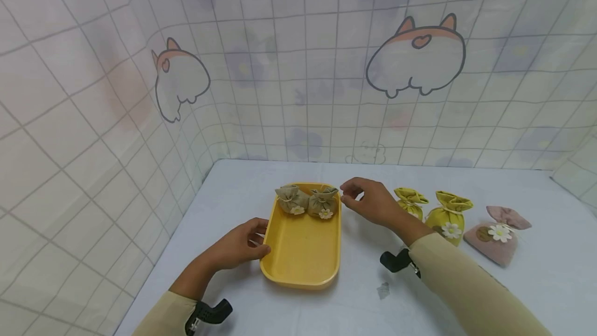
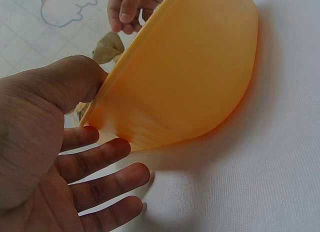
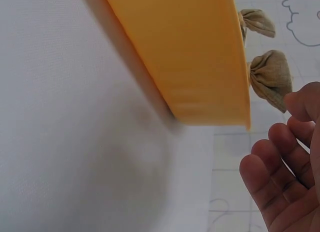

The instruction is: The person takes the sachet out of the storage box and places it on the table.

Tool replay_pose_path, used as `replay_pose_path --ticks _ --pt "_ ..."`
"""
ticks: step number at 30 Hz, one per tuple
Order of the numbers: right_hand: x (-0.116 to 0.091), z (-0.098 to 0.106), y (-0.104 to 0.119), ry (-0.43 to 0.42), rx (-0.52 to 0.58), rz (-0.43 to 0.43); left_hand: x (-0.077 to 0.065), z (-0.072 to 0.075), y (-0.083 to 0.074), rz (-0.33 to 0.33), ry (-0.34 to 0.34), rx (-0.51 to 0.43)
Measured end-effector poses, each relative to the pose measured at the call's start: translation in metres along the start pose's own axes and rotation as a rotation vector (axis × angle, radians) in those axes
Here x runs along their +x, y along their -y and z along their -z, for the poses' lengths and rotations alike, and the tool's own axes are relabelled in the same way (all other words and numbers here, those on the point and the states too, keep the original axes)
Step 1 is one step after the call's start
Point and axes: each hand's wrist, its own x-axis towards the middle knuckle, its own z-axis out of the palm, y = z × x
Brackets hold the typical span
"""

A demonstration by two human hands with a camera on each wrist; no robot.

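A yellow plastic tray (image 1: pixel 305 255) stands on the white-covered table. At its far end sit two small khaki drawstring pouches, the left pouch (image 1: pixel 290 200) and the right pouch (image 1: pixel 322 202), side by side, each with a white flower. My left hand (image 1: pixel 240 245) holds the tray's left side, thumb (image 2: pixel 82 82) over the rim and index finger against the outer wall, the other fingers spread below. Just outside the far right corner is my right hand (image 1: pixel 373 204), fingers loosely bent and holding nothing. In the right wrist view its thumb is close to the gathered top (image 3: pixel 272 77) of a pouch.
Right of the tray, partly behind my right forearm, stand two yellow-green pouches, a smaller one (image 1: pixel 410 201) and a larger one (image 1: pixel 448 219). A pink pouch (image 1: pixel 494 240) with a white flower lies farther right. A checked curtain (image 1: pixel 289 92) hangs behind and to the left.
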Motion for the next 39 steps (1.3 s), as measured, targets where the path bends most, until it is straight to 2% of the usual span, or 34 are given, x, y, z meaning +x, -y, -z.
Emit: replay_pose_path --ticks 13,20,27,33,39 --pt "0.008 -0.007 0.002 0.005 -0.009 -0.018 -0.001 0.001 0.000 -0.027 0.008 -0.021" --pt "0.011 -0.009 0.005 0.011 0.008 -0.017 -0.001 0.000 -0.001 -0.019 0.005 -0.023" --pt "0.014 -0.014 0.003 0.011 0.008 0.019 -0.002 0.000 -0.001 -0.010 0.003 -0.019" --pt "0.016 -0.013 0.010 0.016 -0.003 -0.008 -0.002 0.000 -0.001 -0.012 0.000 -0.020" --pt "0.016 -0.012 0.016 0.001 -0.008 0.019 -0.002 0.000 -0.003 -0.004 -0.005 -0.015"
